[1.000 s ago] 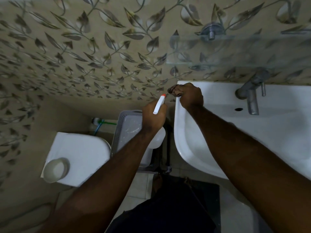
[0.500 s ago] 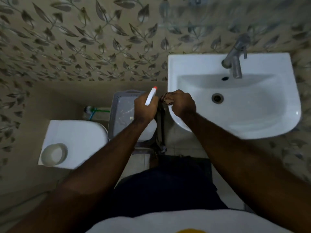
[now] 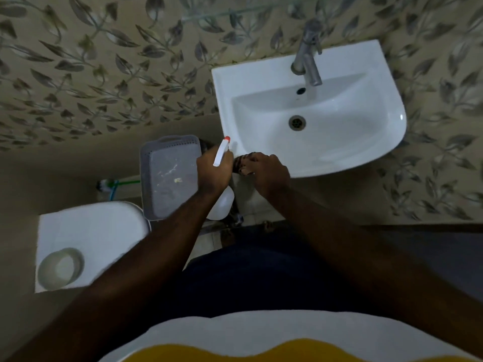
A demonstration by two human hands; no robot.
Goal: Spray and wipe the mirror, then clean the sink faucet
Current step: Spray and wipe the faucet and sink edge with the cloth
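My left hand [image 3: 213,172] is shut on a white spray bottle [image 3: 220,202], whose red-tipped nozzle [image 3: 221,152] points up toward the sink's front left rim. My right hand [image 3: 266,171] sits just to the right of it, closed around a small dark crumpled cloth [image 3: 241,163] at the sink's front edge. The white wall-hung sink [image 3: 366,142] fills the upper right, with a metal faucet [image 3: 307,58] at its back and a drain in the middle. The mirror is out of frame.
A grey plastic basket [image 3: 167,176] stands on the floor left of the sink. A white toilet tank lid [image 3: 88,236] with a round flush button [image 3: 61,267] is at the lower left. A glass shelf edge [image 3: 235,13] runs along the leaf-patterned wall above.
The view has tilted downward, so the sink and faucet sit higher and farther right. Both hands have stayed together at the sink's front left edge, still holding bottle and cloth.
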